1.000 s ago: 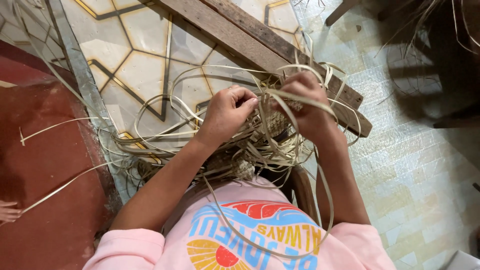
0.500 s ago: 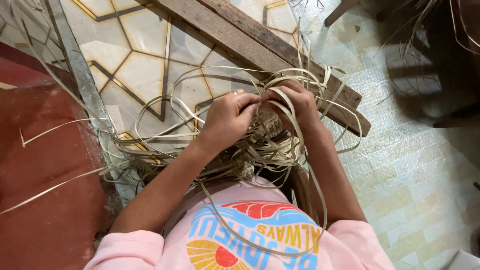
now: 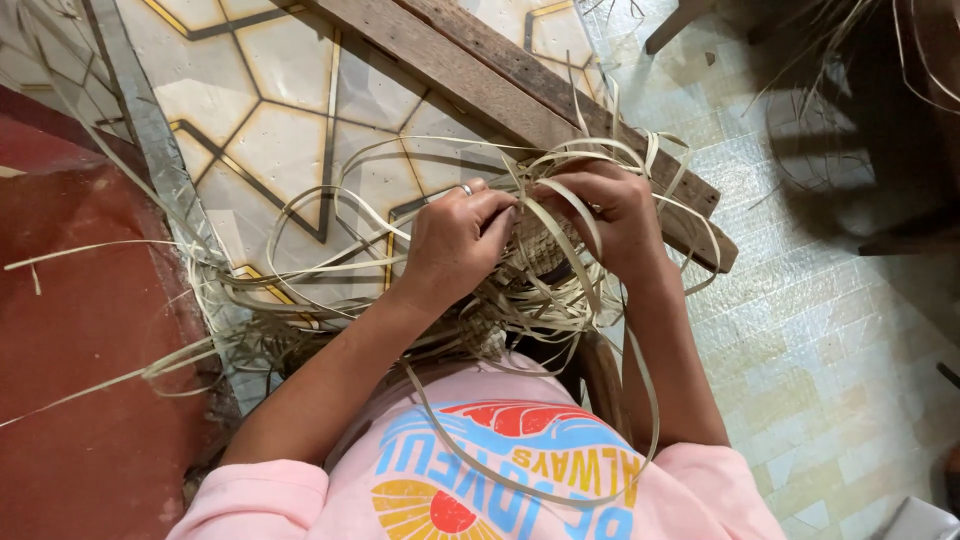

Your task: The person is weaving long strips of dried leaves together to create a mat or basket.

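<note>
While the woven piece (image 3: 535, 245) is sitting just past the person's lap, between the two hands and partly hidden under loose strips, both hands are closing on it from either side; the left hand (image 3: 452, 245) is pinching a pale strip (image 3: 560, 215) against its near edge, fingers curled tight, and the right hand (image 3: 615, 215) is gripping the far edge with strips looping over its knuckles; neither hand is clearly nearer. That strip is running diagonally across the weave, from the left fingertips toward the right wrist; long strips are trailing outward over the patterned tile floor (image 3: 290, 110), and wooden planks (image 3: 520, 90) are lying beyond the hands.
</note>
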